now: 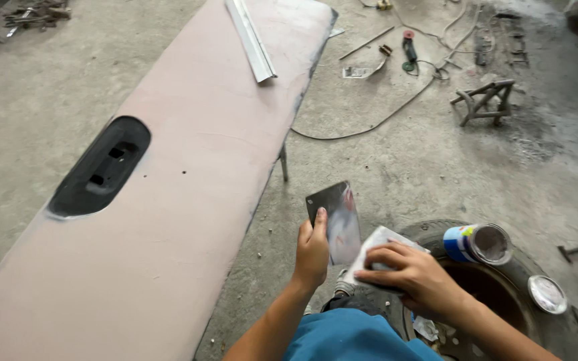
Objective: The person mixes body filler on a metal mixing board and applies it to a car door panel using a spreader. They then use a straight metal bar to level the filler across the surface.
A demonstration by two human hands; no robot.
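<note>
The left hand (pixel 312 251) is gripping a filler-smeared spreader blade (pixel 334 217); the right hand (pixel 409 274) is pressing a second spreader (pixel 377 249) against it, best scraped flat and evenly.

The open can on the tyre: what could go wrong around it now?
1. The open can lies tilted on the tyre rim, so it may roll or spill.
2. The right hand works a spreader beside it and could knock it.
3. Filler on the dark plate in the left hand could drip onto the floor.

bare forearms, no sleeves; teal-blue garment (pixel 349 337) at lower edge.
</note>
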